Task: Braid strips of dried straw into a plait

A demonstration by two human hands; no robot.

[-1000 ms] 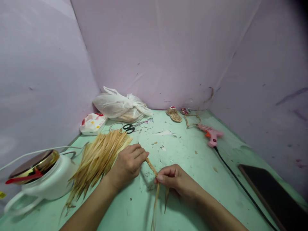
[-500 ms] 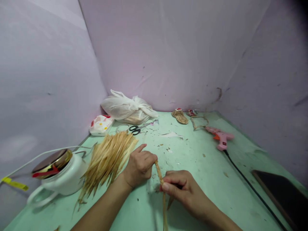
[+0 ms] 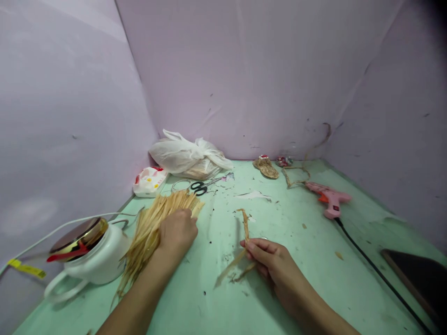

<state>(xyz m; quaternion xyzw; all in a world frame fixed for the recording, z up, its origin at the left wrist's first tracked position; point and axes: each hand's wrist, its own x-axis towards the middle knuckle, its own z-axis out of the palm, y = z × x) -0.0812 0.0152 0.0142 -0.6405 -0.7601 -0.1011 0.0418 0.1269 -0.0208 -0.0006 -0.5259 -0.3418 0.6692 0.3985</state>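
My right hand [image 3: 270, 260] pinches a short twisted or braided cord of dried plant fibre [image 3: 246, 225] between thumb and fingers. The cord's upper end points away from me and bends at the tip, and loose strip ends hang down to the left below my fingers. On the left, my left hand [image 3: 178, 232] lies curled over the right side of a bundle of dried plant strips [image 3: 150, 228]. Its fingers look closed at the strips, but the fingertips are hidden, so which strip they hold cannot be made out.
Left stands a white pot [image 3: 99, 260] with a gold-rimmed lid [image 3: 82, 237]. Behind the bundle are black-handled scissors [image 3: 200, 187], a tissue pack [image 3: 150, 181] and a white plastic bag [image 3: 190, 156]. A small woven slipper [image 3: 266, 167], pink glue gun [image 3: 328, 197] and dark tablet-like slab [image 3: 415, 279] lie right.
My left hand has let go of the cord's upper end and moved left onto the bundle. My right hand still holds the cord, whose loose ends now swing leftward.
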